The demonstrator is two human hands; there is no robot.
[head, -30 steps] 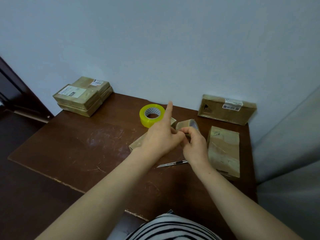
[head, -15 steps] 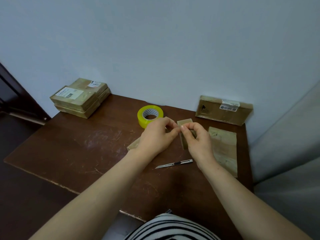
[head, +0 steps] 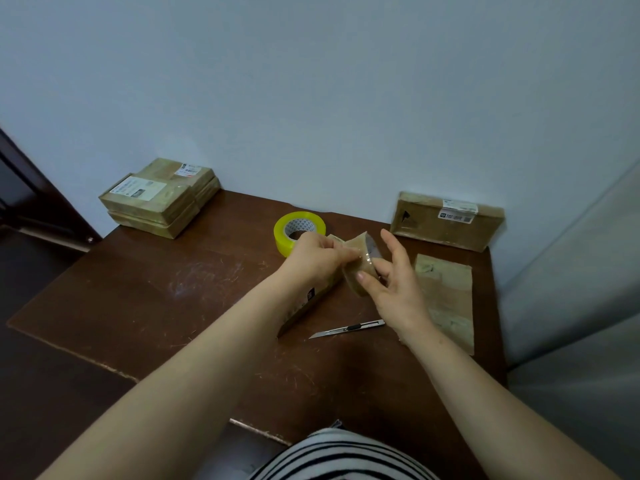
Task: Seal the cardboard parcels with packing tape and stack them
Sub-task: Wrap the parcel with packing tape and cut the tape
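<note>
**Tape strip held in both hands over the middle parcel**

On my feed both hands meet above the middle of the worktop (head: 173,289). The left hand (head: 317,259) has its fingers curled together, pinching one end of a tape strip (head: 358,268). The right hand (head: 398,289) holds the other end. Its thumb presses on the near face and its lower fingers bend in behind, while the index finger stands up straight and free. The tape strip is brownish and glossy, bowed between the two grips and raised off the worktop. I cannot tell whether it touches the parcel below.

That middle parcel (head: 304,308), flat cardboard, lies on the worktop under the left hand and wrist, which hide much of it. A dark mark shows on its near side. Just behind the left hand the yellow tape roll (head: 299,233) lies flat. A utility knife (head: 348,330) lies near the right wrist, its blade pointing left, close to the middle parcel's near end.

Right of the right hand a flat parcel (head: 448,299) lies on the worktop, partly hidden by the wrist. Behind it a labelled parcel (head: 446,221) leans against the wall. At the far left corner sits a stack of parcels (head: 159,199) with white labels on top. A striped top (head: 346,455) shows at the bottom edge.
</note>
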